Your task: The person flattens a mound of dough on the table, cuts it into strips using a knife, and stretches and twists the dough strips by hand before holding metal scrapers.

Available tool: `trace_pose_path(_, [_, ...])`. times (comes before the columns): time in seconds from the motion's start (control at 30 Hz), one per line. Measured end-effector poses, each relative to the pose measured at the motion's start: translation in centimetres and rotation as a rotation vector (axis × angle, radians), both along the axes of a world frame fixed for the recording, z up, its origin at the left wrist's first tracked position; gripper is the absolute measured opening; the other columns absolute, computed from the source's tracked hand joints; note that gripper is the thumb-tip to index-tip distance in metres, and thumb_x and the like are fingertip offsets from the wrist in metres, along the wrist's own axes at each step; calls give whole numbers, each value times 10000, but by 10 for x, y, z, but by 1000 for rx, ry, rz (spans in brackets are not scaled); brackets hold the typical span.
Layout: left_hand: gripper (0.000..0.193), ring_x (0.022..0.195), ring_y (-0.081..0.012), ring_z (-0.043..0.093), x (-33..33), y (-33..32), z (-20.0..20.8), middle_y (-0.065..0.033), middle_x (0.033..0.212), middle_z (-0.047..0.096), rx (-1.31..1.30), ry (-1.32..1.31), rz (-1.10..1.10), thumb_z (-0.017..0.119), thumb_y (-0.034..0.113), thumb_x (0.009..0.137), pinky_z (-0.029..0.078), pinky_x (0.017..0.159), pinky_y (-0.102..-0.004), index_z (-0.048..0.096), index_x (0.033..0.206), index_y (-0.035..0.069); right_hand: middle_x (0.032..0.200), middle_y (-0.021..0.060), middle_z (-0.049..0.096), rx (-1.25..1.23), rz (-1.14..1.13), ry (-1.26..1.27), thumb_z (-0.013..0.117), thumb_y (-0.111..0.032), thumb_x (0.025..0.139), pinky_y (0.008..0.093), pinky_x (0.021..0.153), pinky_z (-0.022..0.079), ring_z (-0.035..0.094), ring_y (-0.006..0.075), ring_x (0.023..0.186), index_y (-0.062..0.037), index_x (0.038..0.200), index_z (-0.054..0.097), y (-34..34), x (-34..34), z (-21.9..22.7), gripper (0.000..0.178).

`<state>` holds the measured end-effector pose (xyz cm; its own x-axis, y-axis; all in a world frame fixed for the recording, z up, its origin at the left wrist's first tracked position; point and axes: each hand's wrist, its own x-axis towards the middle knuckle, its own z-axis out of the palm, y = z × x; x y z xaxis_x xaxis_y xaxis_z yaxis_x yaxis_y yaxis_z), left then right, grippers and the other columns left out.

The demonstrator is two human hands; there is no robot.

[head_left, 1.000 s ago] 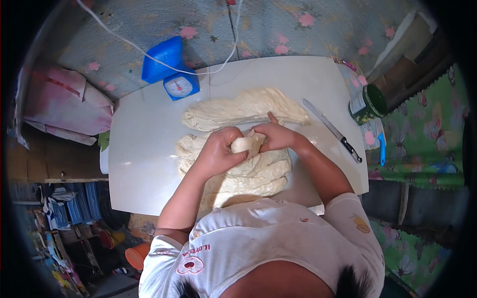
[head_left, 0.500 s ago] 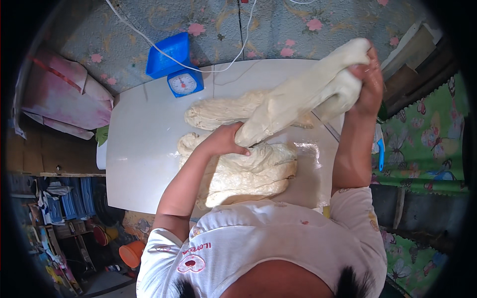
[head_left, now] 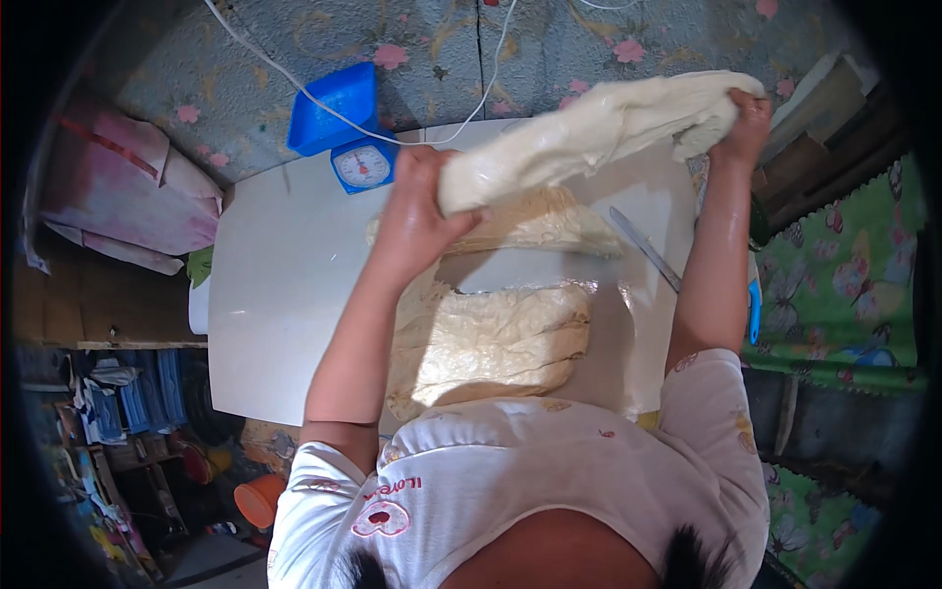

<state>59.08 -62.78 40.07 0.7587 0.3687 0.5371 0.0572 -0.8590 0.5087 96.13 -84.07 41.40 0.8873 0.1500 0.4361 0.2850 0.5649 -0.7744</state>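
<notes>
A long strip of pale dough [head_left: 599, 128] hangs stretched in the air above a white table [head_left: 285, 294]. My left hand [head_left: 417, 201] grips its lower left end, and my right hand [head_left: 741, 123] grips its upper right end, raised high. Below it a large flat slab of dough [head_left: 491, 344] lies on the table near my body. Another dough piece [head_left: 540, 226] lies further back, partly hidden behind my left hand and the lifted strip.
A blue kitchen scale [head_left: 358, 162] with a blue tray [head_left: 334, 108] stands at the table's far edge. A long knife [head_left: 643, 245] lies on the right side. A white cable [head_left: 324, 108] runs across the flowered wall. Pink bags [head_left: 128, 196] sit at left.
Both hands lifted a dough strip off the table. The right hand rose first; now the left hand has also come up, and the strip is stretched between them.
</notes>
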Motion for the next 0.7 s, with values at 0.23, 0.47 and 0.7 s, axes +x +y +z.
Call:
trace_pose_path(0.23, [641, 1097, -364, 502, -68, -1, -103, -178, 1142, 536, -283, 747, 277, 782, 313, 686, 438, 886, -411, 513, 1186, 16, 1427, 234, 340, -1833, -99, -527, 734, -170, 718, 476, 1010, 395, 449, 357, 1251, -87, 1366, 403, 11, -58, -96, 733])
trace_pose_path(0.47, [729, 1166, -363, 423, -93, -11, -145, -170, 1249, 456, -86, 378, 348, 790, 316, 673, 355, 950, -472, 460, 1267, 51, 1435, 84, 395, -1371, 276, -1234, 738, -149, 698, 454, 1130, 187, 314, 259, 1361, -169, 1390, 391, 103, -227, -121, 774])
trace_pose_path(0.7, [882, 1218, -369, 397, -98, -11, -134, -168, 1299, 457, -211, 433, 389, 850, 285, 606, 322, 1003, -481, 406, 1329, 46, 1115, 68, 609, -1253, 665, -946, 688, -57, 685, 424, 973, 384, 567, 238, 1084, -151, 1160, 597, 147, -242, -106, 493])
